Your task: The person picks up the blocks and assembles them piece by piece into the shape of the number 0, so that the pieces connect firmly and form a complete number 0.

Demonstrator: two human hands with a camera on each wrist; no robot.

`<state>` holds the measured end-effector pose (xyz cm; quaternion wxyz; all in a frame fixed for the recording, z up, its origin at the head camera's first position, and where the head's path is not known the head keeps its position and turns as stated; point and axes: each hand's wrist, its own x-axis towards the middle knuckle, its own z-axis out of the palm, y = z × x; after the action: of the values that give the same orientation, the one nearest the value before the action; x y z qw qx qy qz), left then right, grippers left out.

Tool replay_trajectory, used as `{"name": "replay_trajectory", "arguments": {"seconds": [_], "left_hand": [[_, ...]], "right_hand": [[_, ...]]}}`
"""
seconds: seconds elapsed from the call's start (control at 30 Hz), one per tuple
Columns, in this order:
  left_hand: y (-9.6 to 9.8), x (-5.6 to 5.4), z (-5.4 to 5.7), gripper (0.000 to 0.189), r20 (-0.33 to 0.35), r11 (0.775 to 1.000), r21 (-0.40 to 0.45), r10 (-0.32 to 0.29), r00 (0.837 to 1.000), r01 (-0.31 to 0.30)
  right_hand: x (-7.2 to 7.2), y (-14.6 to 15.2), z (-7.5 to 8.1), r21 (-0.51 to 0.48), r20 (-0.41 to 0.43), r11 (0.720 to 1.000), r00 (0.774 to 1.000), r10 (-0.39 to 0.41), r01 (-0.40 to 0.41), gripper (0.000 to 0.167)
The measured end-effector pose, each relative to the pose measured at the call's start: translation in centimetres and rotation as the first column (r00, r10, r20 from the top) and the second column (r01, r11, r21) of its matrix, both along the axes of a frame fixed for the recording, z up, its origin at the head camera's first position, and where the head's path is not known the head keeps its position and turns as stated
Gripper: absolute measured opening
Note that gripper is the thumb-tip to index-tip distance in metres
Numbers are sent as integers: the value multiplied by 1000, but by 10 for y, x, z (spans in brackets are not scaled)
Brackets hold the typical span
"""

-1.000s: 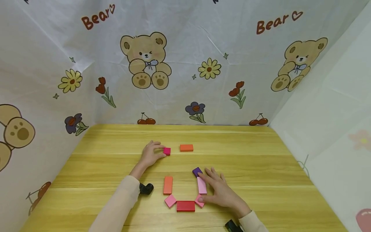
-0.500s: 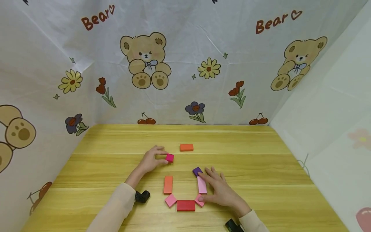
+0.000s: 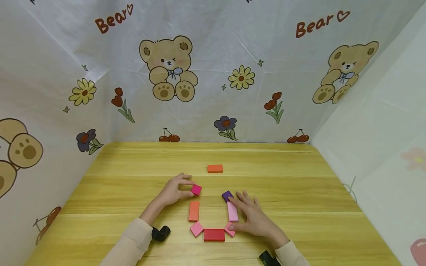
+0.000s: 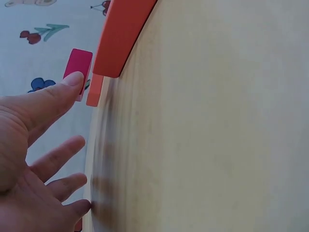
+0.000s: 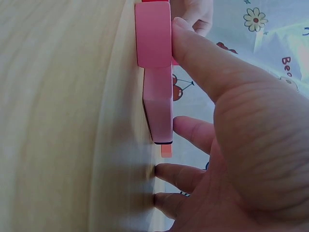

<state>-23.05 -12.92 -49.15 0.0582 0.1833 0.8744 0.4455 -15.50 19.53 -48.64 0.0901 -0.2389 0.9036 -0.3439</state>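
In the head view my left hand point(image 3: 171, 191) pinches a small magenta block point(image 3: 197, 190) between thumb and fingertips, above the upper end of an upright orange block point(image 3: 194, 211). The left wrist view shows the thumb against the magenta block point(image 4: 79, 62). My right hand point(image 3: 254, 218) lies spread beside the right side of a U-shaped row of blocks. Its thumb rests on a small pink block point(image 5: 154, 36), and its index finger reaches the joint between a long light pink block point(image 3: 233, 211) and a dark purple block point(image 3: 227, 196).
A red block point(image 3: 214, 235) forms the base of the U, with a tilted pink block point(image 3: 197, 229) at its left corner. Another orange block point(image 3: 215, 169) lies farther back on the wooden table point(image 3: 299, 184). A bear-printed cloth point(image 3: 206, 66) hangs behind.
My left hand has brought the magenta block toward me and slightly right, from near the back orange block to just above the upright orange one. The right hand has stayed in place.
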Motion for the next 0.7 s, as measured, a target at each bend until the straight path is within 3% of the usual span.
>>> {"name": "replay_trajectory", "arguments": {"seconds": [0.37, 0.7], "left_hand": [[3, 2, -5, 33, -58, 998, -39, -55, 997, 53], [3, 3, -11, 29, -85, 995, -88, -60, 995, 53]], "right_hand": [[0, 0, 0, 10, -5, 1000, 1000, -1, 1, 85], [0, 0, 0, 4, 3, 1000, 1000, 0, 0, 85]]}}
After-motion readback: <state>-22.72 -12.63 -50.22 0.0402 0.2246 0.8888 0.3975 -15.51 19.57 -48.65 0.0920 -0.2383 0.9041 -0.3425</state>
